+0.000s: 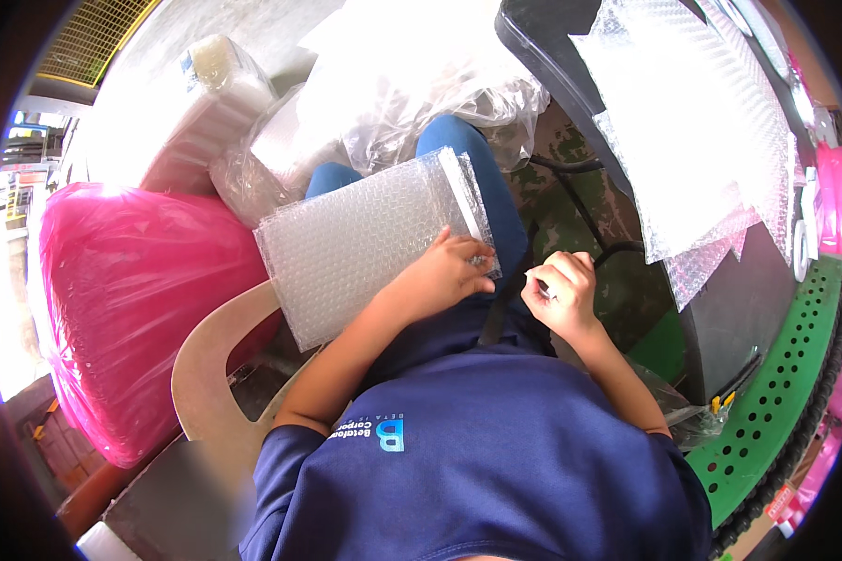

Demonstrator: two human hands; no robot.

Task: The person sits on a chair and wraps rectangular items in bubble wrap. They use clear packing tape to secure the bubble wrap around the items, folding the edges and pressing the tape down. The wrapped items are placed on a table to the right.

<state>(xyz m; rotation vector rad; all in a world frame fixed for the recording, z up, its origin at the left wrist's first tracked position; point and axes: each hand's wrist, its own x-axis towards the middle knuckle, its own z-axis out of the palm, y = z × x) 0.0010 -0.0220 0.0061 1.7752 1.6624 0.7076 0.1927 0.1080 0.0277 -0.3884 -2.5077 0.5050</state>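
Bubble-wrap pouch [370, 243] is laid across the lap and pinned flat near its open end by the spread left hand [444, 271], while the right hand [561, 294] is closed on a small white strip [540, 284].

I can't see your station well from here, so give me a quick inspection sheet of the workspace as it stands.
Surface: black table at right, partly covered.
Job's things: bubble-wrap pouch lying on the lap.
Clutter: loose bubble-wrap sheets on the table; clear plastic bags ahead.
Grippers: left hand rests on the pouch's right end; right hand closed around a small item, too hidden to identify.
Cables: black cable beside the table.
Surroundings: pink bag at left; beige chair; green perforated panel.
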